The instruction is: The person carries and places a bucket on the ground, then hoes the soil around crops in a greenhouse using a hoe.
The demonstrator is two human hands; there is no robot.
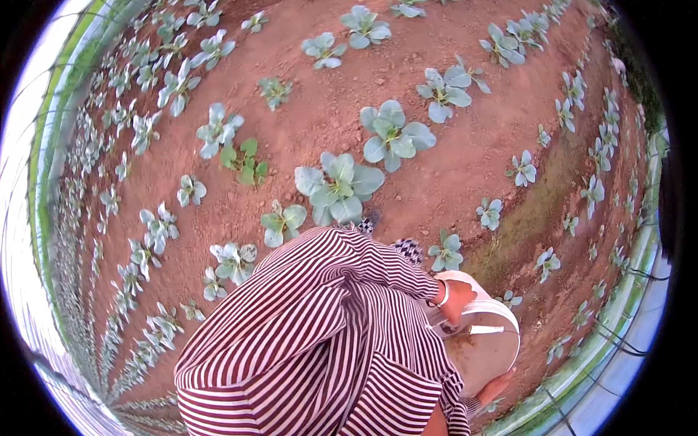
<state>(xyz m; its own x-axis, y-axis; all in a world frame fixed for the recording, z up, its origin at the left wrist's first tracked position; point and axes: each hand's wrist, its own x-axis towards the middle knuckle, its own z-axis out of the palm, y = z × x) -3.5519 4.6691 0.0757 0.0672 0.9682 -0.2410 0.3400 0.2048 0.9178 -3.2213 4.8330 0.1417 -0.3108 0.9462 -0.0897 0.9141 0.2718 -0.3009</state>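
Observation:
A pale bucket (518, 341) with a white rim is held at my right side, tilted so that I look into its brownish inside. My right hand (498, 385) supports it from the outside, near the lower edge. Across my body reaches my left arm in a striped sleeve, with a white band at the wrist. My left hand (456, 298) is at the bucket's mouth, its fingers bent downward and closed; what they hold, if anything, is hidden. A short white bar (486, 329), perhaps the handle grip, shows across the opening.
Leafy blue-green plants (340, 187) grow in rows on reddish-brown soil (291, 138). One stands right before my feet, beside the checkered cloth (407, 251) at my legs. A yellow-green leafy plant (246, 163) grows among them. A mossy strip (523, 225) runs along the right.

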